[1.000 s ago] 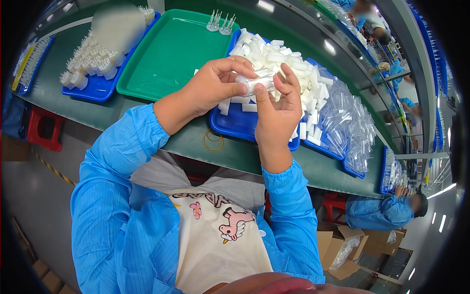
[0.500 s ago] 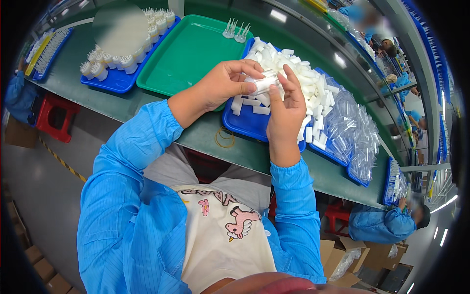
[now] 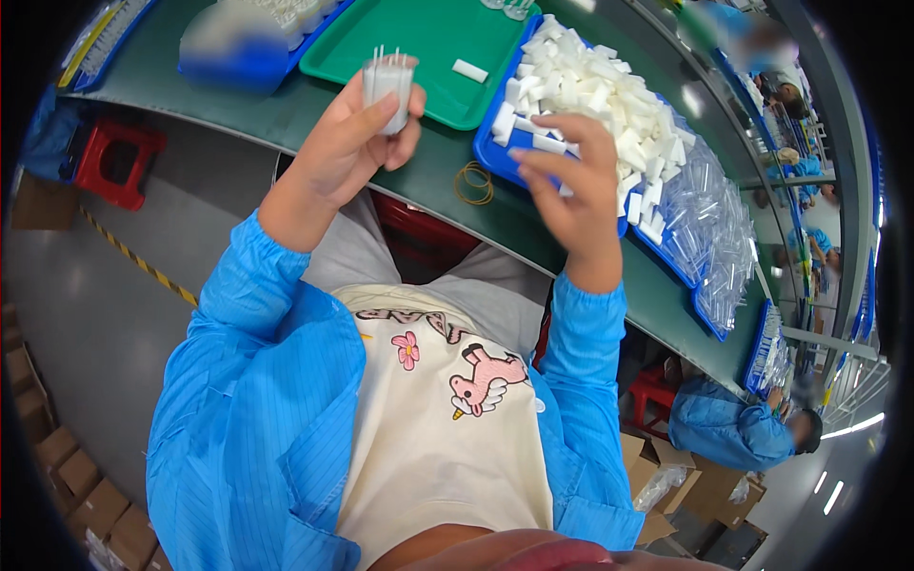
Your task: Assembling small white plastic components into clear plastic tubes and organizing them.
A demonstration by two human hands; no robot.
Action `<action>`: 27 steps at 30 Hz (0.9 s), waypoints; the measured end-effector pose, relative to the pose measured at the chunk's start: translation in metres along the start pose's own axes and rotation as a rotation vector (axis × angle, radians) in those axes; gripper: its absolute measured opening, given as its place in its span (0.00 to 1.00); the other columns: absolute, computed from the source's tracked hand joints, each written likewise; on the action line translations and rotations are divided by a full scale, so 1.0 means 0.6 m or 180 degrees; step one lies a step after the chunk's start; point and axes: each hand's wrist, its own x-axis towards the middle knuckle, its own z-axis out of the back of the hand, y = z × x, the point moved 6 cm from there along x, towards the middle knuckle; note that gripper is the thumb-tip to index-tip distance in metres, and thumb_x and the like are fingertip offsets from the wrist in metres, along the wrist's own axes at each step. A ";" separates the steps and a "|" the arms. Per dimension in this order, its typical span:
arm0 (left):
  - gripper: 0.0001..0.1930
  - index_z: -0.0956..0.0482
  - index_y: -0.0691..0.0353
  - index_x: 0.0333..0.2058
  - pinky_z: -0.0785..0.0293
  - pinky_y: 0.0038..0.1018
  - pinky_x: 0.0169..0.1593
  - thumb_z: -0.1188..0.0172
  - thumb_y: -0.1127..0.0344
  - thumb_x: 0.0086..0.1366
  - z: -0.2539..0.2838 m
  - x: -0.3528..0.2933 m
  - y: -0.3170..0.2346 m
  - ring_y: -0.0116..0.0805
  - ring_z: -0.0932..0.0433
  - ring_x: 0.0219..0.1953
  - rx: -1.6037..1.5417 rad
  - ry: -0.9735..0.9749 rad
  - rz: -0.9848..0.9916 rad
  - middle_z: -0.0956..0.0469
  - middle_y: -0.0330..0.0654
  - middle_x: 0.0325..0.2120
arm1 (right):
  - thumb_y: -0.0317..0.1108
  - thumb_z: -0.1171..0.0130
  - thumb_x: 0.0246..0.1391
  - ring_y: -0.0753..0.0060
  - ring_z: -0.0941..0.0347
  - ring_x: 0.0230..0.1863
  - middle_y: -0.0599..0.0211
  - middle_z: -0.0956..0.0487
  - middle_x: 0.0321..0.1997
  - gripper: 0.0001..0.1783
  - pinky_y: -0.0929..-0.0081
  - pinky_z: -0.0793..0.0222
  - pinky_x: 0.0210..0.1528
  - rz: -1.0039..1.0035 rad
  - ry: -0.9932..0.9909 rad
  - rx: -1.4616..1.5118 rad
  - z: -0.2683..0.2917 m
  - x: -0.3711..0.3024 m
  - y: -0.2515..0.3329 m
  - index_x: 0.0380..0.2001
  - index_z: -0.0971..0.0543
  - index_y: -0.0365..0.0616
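Observation:
My left hand grips a clear plastic cup with thin white prongs sticking up out of it, held upright near the front edge of the green tray. My right hand is apart from it, fingers spread and slightly blurred, with nothing visible between them. It hovers over the near side of a blue tray heaped with short white foam-like pieces. One loose white piece lies on the green tray.
Clear plastic tubes fill blue trays at right. Two pronged parts stand at the green tray's far edge. A thin yellowish ring lies on the table. Red stools stand at left and right; a person in blue sits at right.
My hands have parted: the left has moved left with the clear cup, now upright, and the right has opened toward the white pieces. A white piece now shows on the green tray. The view has shifted.

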 end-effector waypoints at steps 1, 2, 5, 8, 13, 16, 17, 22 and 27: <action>0.27 0.40 0.59 0.59 0.30 0.20 0.30 0.40 0.60 0.66 0.003 -0.019 -0.002 0.28 0.27 0.30 0.0096 -0.0070 0.0005 0.27 0.41 0.41 | 0.27 0.31 0.38 0.53 0.31 0.54 0.65 0.22 0.49 0.12 0.61 0.36 0.53 0.0009 0.0233 -0.0359 -0.017 -0.010 0.017 0.31 0.16 0.49; 0.27 0.38 0.60 0.57 0.34 0.17 0.24 0.39 0.57 0.66 0.003 -0.036 -0.004 0.23 0.29 0.23 0.0195 -0.0136 0.0009 0.26 0.40 0.38 | 0.30 0.29 0.37 0.53 0.33 0.58 0.67 0.23 0.53 0.12 0.60 0.38 0.55 0.0024 0.0459 -0.0721 -0.034 -0.021 0.029 0.31 0.15 0.50; 0.28 0.36 0.61 0.56 0.39 0.17 0.22 0.35 0.57 0.63 0.009 -0.083 0.009 0.20 0.35 0.19 0.0442 -0.0413 0.0058 0.26 0.40 0.36 | 0.32 0.28 0.36 0.48 0.37 0.63 0.66 0.25 0.58 0.13 0.56 0.42 0.61 -0.0198 0.0731 -0.1007 -0.068 -0.056 0.040 0.31 0.14 0.52; 0.27 0.34 0.62 0.54 0.36 0.18 0.23 0.33 0.61 0.61 -0.001 -0.108 0.019 0.21 0.33 0.20 0.0281 -0.0469 0.0142 0.26 0.40 0.37 | 0.31 0.29 0.38 0.48 0.36 0.63 0.67 0.25 0.58 0.10 0.58 0.41 0.60 -0.0303 0.0626 -0.1070 -0.085 -0.076 0.047 0.30 0.14 0.51; 0.24 0.33 0.61 0.53 0.31 0.20 0.27 0.35 0.64 0.62 -0.020 -0.111 0.028 0.22 0.29 0.25 0.0159 -0.0400 0.0334 0.26 0.38 0.38 | 0.30 0.32 0.41 0.55 0.34 0.60 0.70 0.23 0.54 0.05 0.58 0.40 0.56 -0.0080 0.0527 -0.1405 -0.094 -0.075 0.050 0.26 0.17 0.48; 0.24 0.33 0.58 0.53 0.32 0.19 0.27 0.34 0.59 0.61 -0.013 -0.118 0.032 0.22 0.29 0.26 0.0233 -0.0426 0.0416 0.26 0.37 0.37 | 0.29 0.32 0.41 0.52 0.33 0.59 0.67 0.22 0.53 0.07 0.58 0.40 0.57 -0.0214 0.0440 -0.1302 -0.088 -0.067 0.043 0.28 0.17 0.47; 0.26 0.32 0.55 0.52 0.33 0.18 0.27 0.33 0.54 0.60 -0.009 -0.122 0.034 0.23 0.30 0.27 0.0414 -0.0456 0.0467 0.27 0.37 0.36 | 0.29 0.31 0.41 0.49 0.33 0.59 0.65 0.22 0.53 0.08 0.58 0.39 0.58 -0.0408 0.0316 -0.1182 -0.083 -0.064 0.038 0.29 0.16 0.46; 0.25 0.32 0.55 0.53 0.33 0.19 0.30 0.34 0.55 0.61 0.002 -0.133 0.043 0.22 0.30 0.29 0.0487 -0.0528 0.0579 0.27 0.35 0.35 | 0.29 0.31 0.41 0.47 0.31 0.57 0.64 0.22 0.53 0.07 0.58 0.38 0.57 -0.0251 0.0311 -0.1401 -0.092 -0.050 0.038 0.28 0.16 0.47; 0.25 0.33 0.57 0.54 0.33 0.20 0.30 0.35 0.56 0.62 0.001 -0.142 0.043 0.22 0.29 0.30 0.0492 -0.0563 0.0595 0.27 0.35 0.35 | 0.30 0.34 0.42 0.54 0.33 0.58 0.71 0.23 0.53 0.03 0.58 0.40 0.55 0.0116 0.0497 -0.1722 -0.112 -0.055 0.031 0.22 0.19 0.46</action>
